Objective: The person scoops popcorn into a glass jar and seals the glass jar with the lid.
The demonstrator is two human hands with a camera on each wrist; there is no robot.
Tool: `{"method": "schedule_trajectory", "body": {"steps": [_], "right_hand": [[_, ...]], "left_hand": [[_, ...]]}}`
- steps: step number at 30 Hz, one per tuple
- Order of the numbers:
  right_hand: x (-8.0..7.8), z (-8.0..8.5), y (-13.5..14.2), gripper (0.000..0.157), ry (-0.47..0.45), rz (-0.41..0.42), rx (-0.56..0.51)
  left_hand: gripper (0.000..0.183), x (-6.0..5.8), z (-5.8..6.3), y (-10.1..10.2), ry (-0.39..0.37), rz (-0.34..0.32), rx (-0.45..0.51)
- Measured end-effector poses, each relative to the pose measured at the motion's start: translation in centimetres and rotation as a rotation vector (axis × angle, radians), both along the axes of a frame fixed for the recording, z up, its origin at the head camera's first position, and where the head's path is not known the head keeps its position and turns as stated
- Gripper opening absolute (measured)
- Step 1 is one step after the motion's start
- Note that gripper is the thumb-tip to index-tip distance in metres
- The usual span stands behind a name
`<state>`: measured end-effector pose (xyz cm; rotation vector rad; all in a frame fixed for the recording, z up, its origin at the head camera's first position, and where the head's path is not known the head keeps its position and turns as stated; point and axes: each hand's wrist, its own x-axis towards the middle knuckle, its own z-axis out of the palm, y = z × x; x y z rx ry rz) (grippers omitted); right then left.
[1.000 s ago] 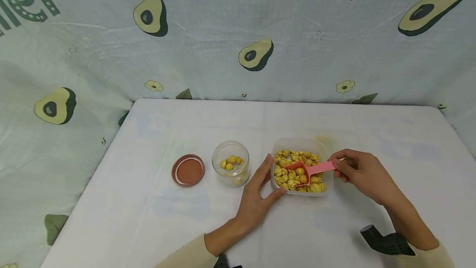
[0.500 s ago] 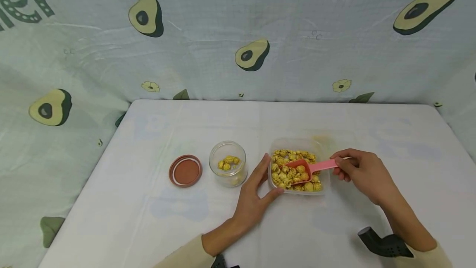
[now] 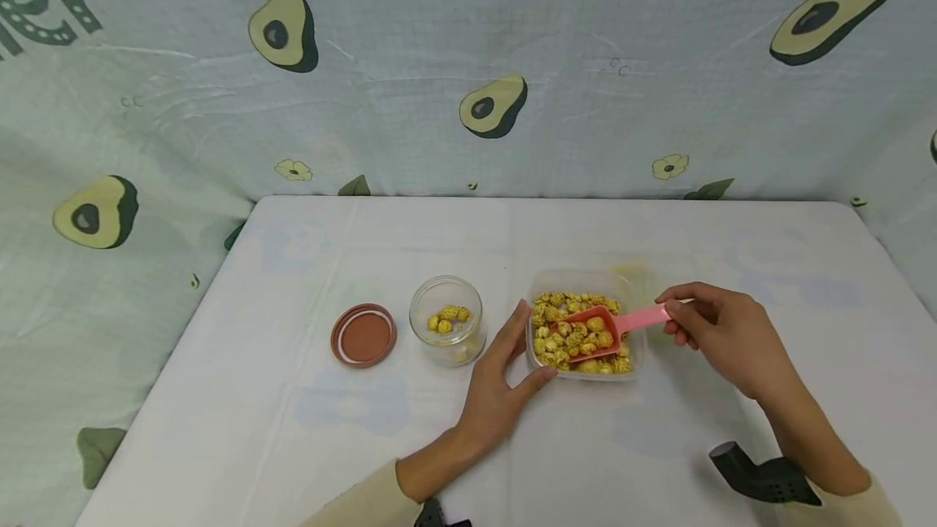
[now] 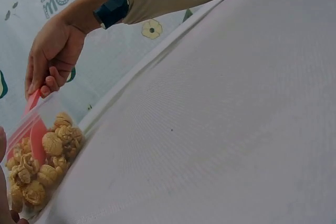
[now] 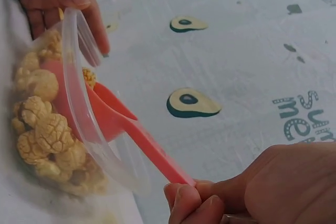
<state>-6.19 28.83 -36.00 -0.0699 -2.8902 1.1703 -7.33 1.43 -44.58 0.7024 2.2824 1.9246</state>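
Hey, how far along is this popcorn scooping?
Done: the brown lid is off the jar, which holds a few popcorn pieces. In hand: the right hand pinches the pink scoop, loaded inside the container the left hand touches. Left: probably emptying that scoop into the mostly unfilled jar, then relidding.
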Motion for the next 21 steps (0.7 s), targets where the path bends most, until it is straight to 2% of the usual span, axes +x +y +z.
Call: {"method": "schedule_trajectory", "body": {"steps": [7, 10, 14, 17, 21], "right_hand": [[0.1, 0.0, -0.5, 0.017, 0.076, 0.008, 0.090], [0.2, 0.1, -0.3, 0.015, 0.107, -0.006, 0.106], [0.1, -0.2, -0.5, 0.012, 0.154, 0.014, 0.101], [-0.1, -0.6, -0.6, 0.013, 0.130, 0.055, 0.064], [-0.4, -1.0, -0.5, 0.018, 0.012, 0.091, -0.005]], "left_hand": [[0.078, -0.1, -0.4, -0.1, 0.020, -0.009, 0.016], [0.079, -0.1, -0.4, -0.1, 0.019, -0.011, 0.018], [0.080, 0.0, -0.2, 0.0, -0.001, -0.006, 0.006], [0.079, 0.2, 0.9, 0.0, -0.015, -0.002, 0.006], [0.076, 0.6, 2.7, -0.2, -0.030, -0.006, 0.008]]}}
